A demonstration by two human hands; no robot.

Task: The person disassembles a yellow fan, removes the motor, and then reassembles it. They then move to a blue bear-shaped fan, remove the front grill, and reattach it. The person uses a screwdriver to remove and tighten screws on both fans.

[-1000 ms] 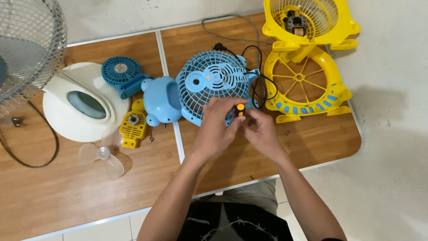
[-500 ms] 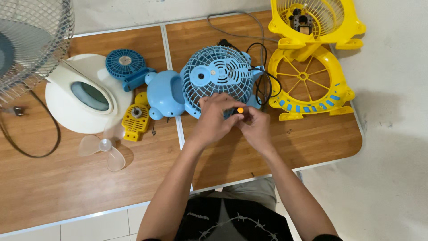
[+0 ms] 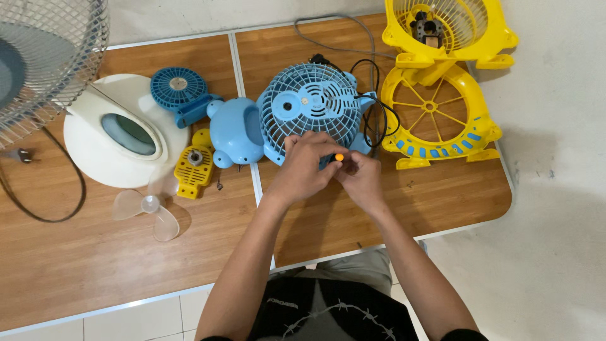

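My left hand [image 3: 302, 169]: fingers curled, pinching a small orange-tipped tool [image 3: 338, 157] against the lower rim of the round light-blue plastic fan grille [image 3: 310, 112]. My right hand [image 3: 360, 179]: closed on the same tool from 4 o'clock, touching the left. Grille lies mid-table on the brown wooden tabletop [image 3: 95, 259]. At 9 o'clock of it, a light-blue plastic fan body [image 3: 235, 131]; at 3 o'clock, a yellow plastic fan frame [image 3: 435, 117].

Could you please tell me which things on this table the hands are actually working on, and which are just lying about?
In hand: left hand, right hand, orange-tipped tool, light blue fan.

Lying about: yellow fan housing, white fan base, clear propeller, small blue fan.
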